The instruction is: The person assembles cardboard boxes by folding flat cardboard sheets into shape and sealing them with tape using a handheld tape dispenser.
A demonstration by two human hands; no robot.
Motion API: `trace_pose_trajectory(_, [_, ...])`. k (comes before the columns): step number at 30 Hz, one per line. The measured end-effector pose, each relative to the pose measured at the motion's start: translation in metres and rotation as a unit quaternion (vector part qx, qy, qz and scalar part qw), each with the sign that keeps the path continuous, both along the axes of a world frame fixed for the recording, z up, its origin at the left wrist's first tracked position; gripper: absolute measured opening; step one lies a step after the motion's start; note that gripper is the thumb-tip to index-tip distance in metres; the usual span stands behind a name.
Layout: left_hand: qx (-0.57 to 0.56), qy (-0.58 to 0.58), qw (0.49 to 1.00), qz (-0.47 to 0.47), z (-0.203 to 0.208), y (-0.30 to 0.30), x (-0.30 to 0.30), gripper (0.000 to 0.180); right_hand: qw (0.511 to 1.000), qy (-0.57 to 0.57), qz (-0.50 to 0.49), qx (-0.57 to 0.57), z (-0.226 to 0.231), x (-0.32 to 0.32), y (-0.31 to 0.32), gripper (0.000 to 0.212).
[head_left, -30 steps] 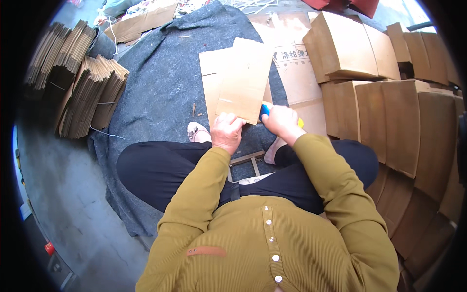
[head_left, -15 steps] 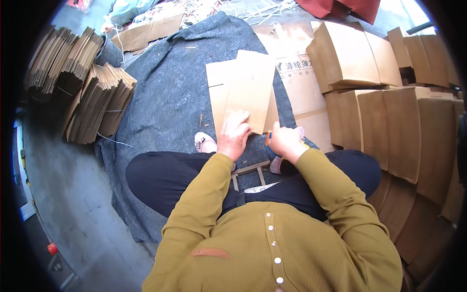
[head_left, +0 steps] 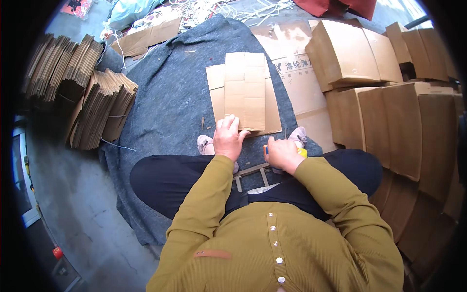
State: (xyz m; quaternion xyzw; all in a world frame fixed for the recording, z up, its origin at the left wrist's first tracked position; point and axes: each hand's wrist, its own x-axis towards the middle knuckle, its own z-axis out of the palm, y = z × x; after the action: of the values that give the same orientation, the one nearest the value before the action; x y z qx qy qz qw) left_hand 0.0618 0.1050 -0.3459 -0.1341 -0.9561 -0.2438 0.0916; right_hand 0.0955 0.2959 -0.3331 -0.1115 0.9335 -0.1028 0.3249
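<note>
A folded flat cardboard piece (head_left: 245,92) lies nearly straight ahead on top of a wider cardboard sheet (head_left: 217,97). My left hand (head_left: 228,139) grips its near left corner, fingers over the top and thumb along the near edge. Closer to me and to the right, my right hand (head_left: 283,154) is closed around a small tool (head_left: 302,153) with orange and yellow parts. Most of the tool is hidden in the fist, so its kind cannot be made out. It is held apart from the cardboard.
Dark grey cloth (head_left: 160,102) covers the floor under the cardboard. Bundled flat cardboard stacks (head_left: 104,107) stand at the left. Brown cartons (head_left: 399,126) are piled along the right. A small wooden frame (head_left: 252,170) lies between my legs. White strapping (head_left: 233,9) is heaped at the far side.
The top cardboard piece has turned from slanting right to nearly straight. My left hand has shifted slightly left with its corner. My right hand has drawn back toward me, away from the cardboard edge.
</note>
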Motion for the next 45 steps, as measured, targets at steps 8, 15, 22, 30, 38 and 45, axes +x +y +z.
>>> trace_pose_trajectory(8, [-0.108,-0.258,0.960,0.003,0.078,0.019,-0.062,0.041,0.988,0.004,-0.066,-0.136,-0.004,-0.010,-0.026,0.039])
trace_pose_trajectory(15, [-0.064,-0.047,0.997,0.009,0.002,0.016,-0.204,0.060,0.984,-0.077,-0.092,-0.133,0.001,-0.018,-0.035,0.047])
trace_pose_trajectory(22, [-0.086,-0.209,0.961,0.162,0.023,-0.039,-0.172,0.051,0.987,-0.082,-0.136,0.013,0.041,-0.067,0.039,0.032])
trace_pose_trajectory(30, [0.221,-0.122,0.900,0.356,-0.040,-0.062,-0.055,0.037,0.969,0.006,-0.151,0.194,0.095,-0.124,0.102,0.052])
trace_pose_trajectory(38, [0.247,-0.186,0.900,0.307,-0.027,-0.044,-0.028,0.043,0.961,-0.042,-0.171,0.214,0.084,-0.085,0.116,0.053])
trace_pose_trajectory(45, [0.318,-0.155,0.887,0.298,-0.036,-0.054,-0.028,0.040,0.972,-0.026,-0.203,0.119,0.053,-0.065,0.076,0.054])
